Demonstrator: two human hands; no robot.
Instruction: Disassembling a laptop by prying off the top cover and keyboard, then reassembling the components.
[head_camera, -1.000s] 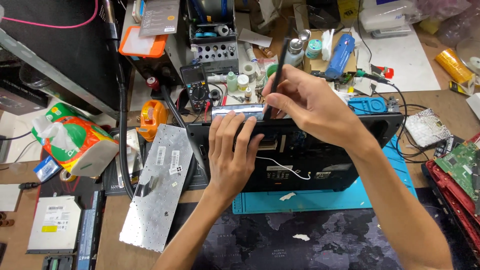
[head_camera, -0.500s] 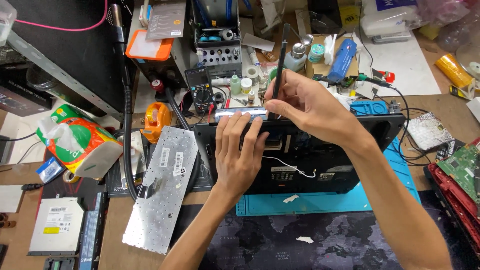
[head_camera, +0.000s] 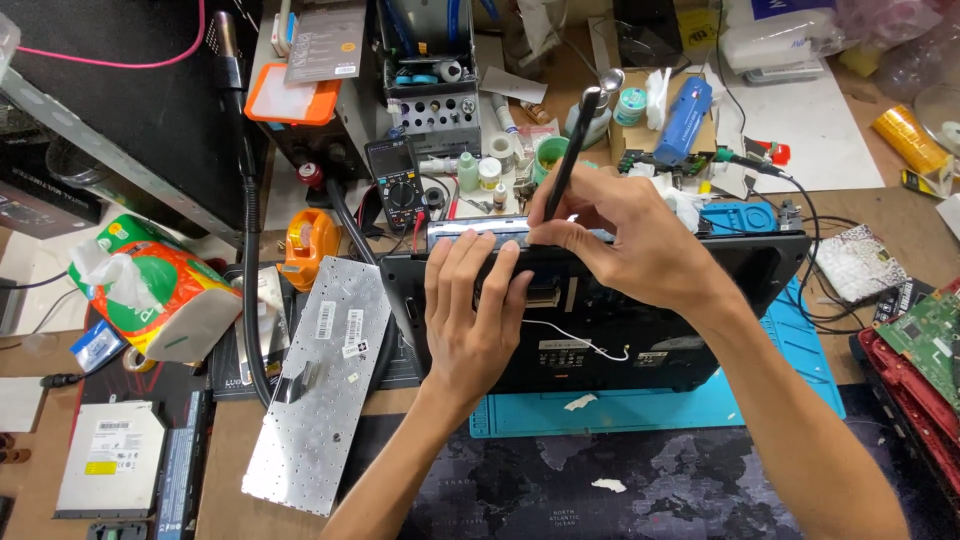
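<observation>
A black laptop base (head_camera: 700, 300) lies opened up on a blue mat (head_camera: 800, 370), with a thin white wire (head_camera: 570, 335) running across its inside. My left hand (head_camera: 470, 310) rests flat on the base, fingers spread and pressing near its back edge. My right hand (head_camera: 620, 235) pinches a slim black tool (head_camera: 568, 150) with a round metal tip, held upright over the base's back edge beside a shiny strip (head_camera: 475, 228).
A detached keyboard (head_camera: 320, 390), face down, lies left of the laptop. An optical drive (head_camera: 110, 455) sits at the front left, a tissue pack (head_camera: 150, 290) behind it. A multimeter (head_camera: 400, 185), orange tape (head_camera: 310, 240), small bottles and circuit boards (head_camera: 930, 330) crowd the bench.
My right hand has shifted the black tool slightly, tilting it more upright. My left hand stays pressed on the laptop base in about the same place.
</observation>
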